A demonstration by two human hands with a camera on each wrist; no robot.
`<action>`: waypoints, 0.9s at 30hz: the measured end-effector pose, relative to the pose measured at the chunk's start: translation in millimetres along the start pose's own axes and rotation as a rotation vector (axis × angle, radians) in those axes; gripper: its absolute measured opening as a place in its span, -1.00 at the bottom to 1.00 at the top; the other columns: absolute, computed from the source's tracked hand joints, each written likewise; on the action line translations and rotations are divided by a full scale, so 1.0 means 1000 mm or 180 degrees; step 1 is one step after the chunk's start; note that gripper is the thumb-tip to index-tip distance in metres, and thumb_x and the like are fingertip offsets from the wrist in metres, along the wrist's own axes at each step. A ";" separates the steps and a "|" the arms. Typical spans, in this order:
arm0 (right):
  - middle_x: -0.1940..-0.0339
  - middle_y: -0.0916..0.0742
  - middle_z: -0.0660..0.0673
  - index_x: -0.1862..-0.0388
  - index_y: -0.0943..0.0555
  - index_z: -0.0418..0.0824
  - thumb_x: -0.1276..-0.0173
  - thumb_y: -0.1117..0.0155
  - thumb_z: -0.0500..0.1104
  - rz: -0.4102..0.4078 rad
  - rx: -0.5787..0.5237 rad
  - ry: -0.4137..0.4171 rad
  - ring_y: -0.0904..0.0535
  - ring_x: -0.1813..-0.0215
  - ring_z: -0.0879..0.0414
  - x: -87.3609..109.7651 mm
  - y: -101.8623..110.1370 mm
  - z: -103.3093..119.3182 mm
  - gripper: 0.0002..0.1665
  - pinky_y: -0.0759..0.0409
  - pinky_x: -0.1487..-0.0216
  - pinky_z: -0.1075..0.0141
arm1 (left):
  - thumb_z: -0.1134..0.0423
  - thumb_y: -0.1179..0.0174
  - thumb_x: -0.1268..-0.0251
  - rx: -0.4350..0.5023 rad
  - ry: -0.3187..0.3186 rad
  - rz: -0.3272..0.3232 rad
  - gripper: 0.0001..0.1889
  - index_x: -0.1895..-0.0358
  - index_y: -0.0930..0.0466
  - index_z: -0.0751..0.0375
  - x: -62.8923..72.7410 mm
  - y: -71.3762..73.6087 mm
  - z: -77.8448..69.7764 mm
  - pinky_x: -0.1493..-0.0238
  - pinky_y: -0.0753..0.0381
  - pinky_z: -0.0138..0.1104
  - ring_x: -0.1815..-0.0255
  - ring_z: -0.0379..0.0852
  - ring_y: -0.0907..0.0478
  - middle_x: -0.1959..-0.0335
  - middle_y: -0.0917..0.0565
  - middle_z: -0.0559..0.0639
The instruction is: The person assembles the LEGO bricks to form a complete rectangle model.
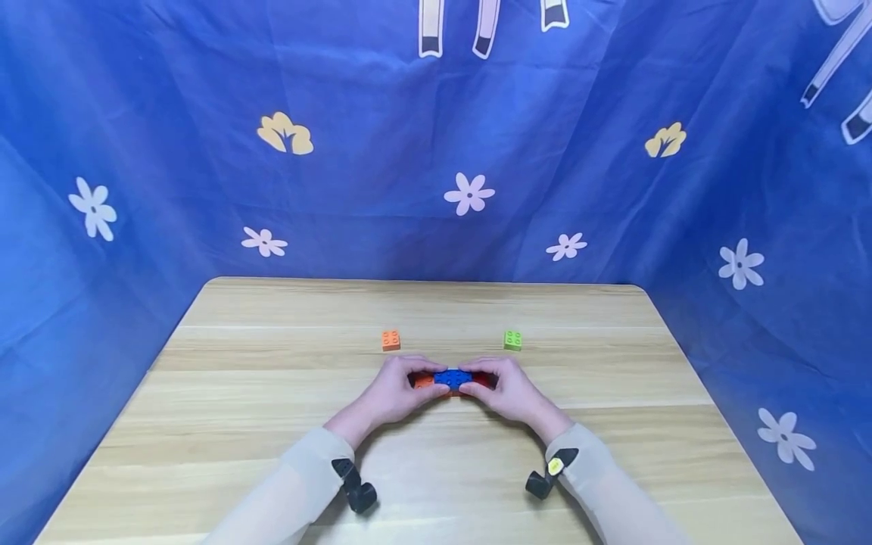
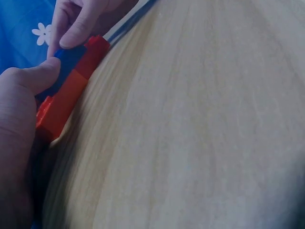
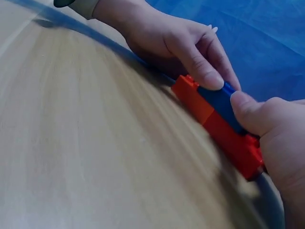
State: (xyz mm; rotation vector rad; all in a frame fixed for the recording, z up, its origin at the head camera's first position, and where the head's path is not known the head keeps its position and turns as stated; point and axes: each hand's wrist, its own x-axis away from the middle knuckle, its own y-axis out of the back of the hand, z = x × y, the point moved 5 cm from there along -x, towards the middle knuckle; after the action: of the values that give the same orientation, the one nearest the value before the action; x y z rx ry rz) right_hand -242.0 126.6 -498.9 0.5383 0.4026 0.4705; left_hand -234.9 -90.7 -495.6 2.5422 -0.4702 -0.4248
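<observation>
A blue toy building brick (image 1: 453, 379) sits across an orange brick (image 3: 194, 102) and a red brick (image 3: 233, 147), which stand end to end on the table. My left hand (image 1: 393, 390) pinches the blue brick's left part between thumb and fingers. From the other side, my right hand (image 1: 508, 390) pinches its right part the same way. Both thumbs are on the near side of the blue brick, as the wrist views show. Studs of the lower bricks show at both ends. Whether the blue brick is fully pressed down cannot be told.
Behind my hands, a small orange brick (image 1: 390, 341) lies to the left and a light green brick (image 1: 512, 341) to the right. The wooden table (image 1: 436, 469) meets a blue patterned curtain (image 1: 381, 212) at the back and sides.
</observation>
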 end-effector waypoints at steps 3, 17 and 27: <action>-0.11 -0.81 -0.01 -0.19 -0.78 -0.15 -0.41 -0.55 -0.12 -0.0046 -0.0036 0.0015 -0.70 -0.19 0.11 0.001 0.000 0.000 -0.60 -0.65 -0.24 0.20 | 0.05 -0.57 -0.27 0.0041 0.0011 -0.0019 -0.65 -0.09 -0.83 -0.01 -0.001 -0.001 -0.002 -0.09 -0.67 -0.19 -0.03 -0.22 -0.69 0.03 -0.79 -0.22; -0.11 -0.81 0.01 -0.21 -0.76 -0.13 -0.46 -0.50 0.01 0.0133 0.0372 0.0227 -0.70 -0.18 0.14 -0.001 -0.002 0.004 -0.57 -0.65 -0.24 0.15 | 0.09 -0.57 -0.27 -0.0053 0.0100 0.0021 -0.66 -0.09 -0.83 0.00 0.003 0.000 0.000 -0.07 -0.67 -0.25 -0.03 -0.25 -0.68 0.04 -0.79 -0.25; -0.14 -0.79 0.02 -0.24 -0.75 -0.14 -0.50 -0.46 0.05 0.0287 0.0459 0.0244 -0.68 -0.23 0.14 -0.003 0.006 0.008 -0.55 -0.62 -0.30 0.12 | 0.06 -0.57 -0.27 -0.0052 0.0002 0.0035 -0.66 -0.08 -0.83 -0.03 -0.001 0.000 -0.002 0.00 -0.67 -0.29 0.04 -0.30 -0.68 0.08 -0.79 -0.31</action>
State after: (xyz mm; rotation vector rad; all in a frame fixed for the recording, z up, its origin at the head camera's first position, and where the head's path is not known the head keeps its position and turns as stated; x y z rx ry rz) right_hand -242.2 126.1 -488.3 0.6816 0.4895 0.5529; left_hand -234.8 -89.8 -493.9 2.5229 -0.4786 -0.4221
